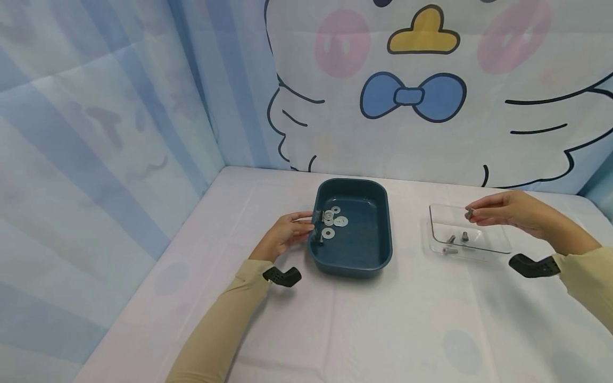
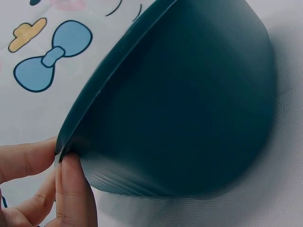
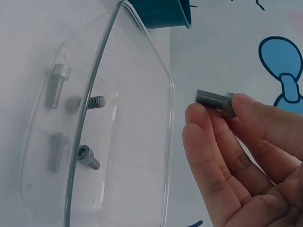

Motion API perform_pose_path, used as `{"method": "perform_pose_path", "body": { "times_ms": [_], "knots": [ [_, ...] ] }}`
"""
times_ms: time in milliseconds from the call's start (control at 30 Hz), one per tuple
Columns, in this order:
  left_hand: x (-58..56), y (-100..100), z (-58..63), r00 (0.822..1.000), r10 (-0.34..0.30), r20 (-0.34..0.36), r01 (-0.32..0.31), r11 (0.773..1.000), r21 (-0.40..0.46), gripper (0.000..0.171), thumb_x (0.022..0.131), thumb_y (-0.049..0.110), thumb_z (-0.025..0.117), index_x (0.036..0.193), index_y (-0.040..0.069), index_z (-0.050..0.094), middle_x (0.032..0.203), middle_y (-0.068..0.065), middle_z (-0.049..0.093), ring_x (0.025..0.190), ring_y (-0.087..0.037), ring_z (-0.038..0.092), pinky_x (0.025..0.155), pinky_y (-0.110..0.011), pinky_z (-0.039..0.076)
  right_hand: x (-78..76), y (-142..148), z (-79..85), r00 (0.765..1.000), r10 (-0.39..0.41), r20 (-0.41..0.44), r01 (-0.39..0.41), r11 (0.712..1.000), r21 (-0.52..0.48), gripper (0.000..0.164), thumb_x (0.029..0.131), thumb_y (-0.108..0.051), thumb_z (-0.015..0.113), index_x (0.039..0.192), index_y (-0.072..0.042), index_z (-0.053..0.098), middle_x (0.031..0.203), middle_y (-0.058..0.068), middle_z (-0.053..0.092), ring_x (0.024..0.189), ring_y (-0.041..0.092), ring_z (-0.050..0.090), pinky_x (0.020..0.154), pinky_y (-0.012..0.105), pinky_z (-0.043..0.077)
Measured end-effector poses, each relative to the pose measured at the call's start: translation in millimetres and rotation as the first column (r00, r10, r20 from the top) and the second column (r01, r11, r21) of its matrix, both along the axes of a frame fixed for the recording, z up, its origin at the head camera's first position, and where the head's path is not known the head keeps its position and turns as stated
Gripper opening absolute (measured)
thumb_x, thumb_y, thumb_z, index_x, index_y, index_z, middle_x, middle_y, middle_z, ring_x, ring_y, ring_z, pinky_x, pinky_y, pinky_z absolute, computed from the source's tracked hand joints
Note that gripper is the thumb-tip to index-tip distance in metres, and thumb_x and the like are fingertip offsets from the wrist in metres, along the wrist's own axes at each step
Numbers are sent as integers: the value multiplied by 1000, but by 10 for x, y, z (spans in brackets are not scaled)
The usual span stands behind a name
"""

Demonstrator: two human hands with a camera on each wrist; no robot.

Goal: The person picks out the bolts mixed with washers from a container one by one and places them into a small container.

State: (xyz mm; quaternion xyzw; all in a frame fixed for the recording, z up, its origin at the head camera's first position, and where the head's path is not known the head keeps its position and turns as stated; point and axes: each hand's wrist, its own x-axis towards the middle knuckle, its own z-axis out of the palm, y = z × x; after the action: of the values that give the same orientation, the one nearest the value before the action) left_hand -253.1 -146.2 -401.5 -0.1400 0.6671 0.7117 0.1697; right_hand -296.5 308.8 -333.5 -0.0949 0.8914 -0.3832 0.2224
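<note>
My left hand (image 1: 283,235) pinches the left rim of a dark teal tray (image 1: 366,242), as the left wrist view shows with thumb and fingers on either side of the edge. Inside the tray, along its left side, lie several flat metal washers (image 1: 341,221) and a few screws (image 1: 321,240). To the right, my right hand (image 1: 519,215) holds a short metal screw (image 3: 215,100) between thumb and fingertips, up at the far right of a clear plastic box (image 1: 488,249). Three socket-head screws, one a threaded bolt (image 3: 57,85), lie in that box.
Both stand on a pale cloth-covered table (image 1: 392,330), with the box to the right of the tray. A printed curtain (image 1: 335,133) hangs behind the table's far edge, and another curtain (image 1: 96,159) borders the left. Black wrist devices (image 1: 282,277) sit at both sleeves.
</note>
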Motion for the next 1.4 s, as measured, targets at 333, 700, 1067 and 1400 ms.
{"method": "perform_pose_path", "body": {
  "times_ms": [333,700,1067,1400],
  "knots": [
    [-3,-1,-4,1000,-6,-11,6,1000,7,44,88,-1,60,131,8,54,128,-16,58,73,-6,62,64,-17,51,-11,39,-2,1000,5,-14,-5,1000,8,42,100,-18,45,130,12,46,108,-3,70,89,-2,65,81,21,53],
    [8,-1,16,1000,-5,-9,5,1000,0,45,88,-1,61,132,8,54,129,-16,58,77,-7,63,65,-17,51,24,-37,10,1000,20,-13,-20,998,-51,55,96,-31,53,132,8,42,98,-22,66,91,-3,64,79,16,52],
    [6,1,16,1000,0,4,0,1000,5,45,88,0,61,131,10,54,129,-15,58,77,-7,62,65,-17,51,23,-187,85,997,70,-20,-73,982,-175,19,99,-20,49,114,-25,58,100,-22,66,93,-1,65,79,12,49],
    [8,-2,12,1000,-6,1,6,1000,-6,45,88,1,61,132,10,54,129,-14,58,79,-7,61,66,-17,51,-22,-409,140,993,117,-24,-119,953,-278,23,99,-12,47,109,-29,60,103,-18,67,94,3,66,80,19,53]
  ]
}}
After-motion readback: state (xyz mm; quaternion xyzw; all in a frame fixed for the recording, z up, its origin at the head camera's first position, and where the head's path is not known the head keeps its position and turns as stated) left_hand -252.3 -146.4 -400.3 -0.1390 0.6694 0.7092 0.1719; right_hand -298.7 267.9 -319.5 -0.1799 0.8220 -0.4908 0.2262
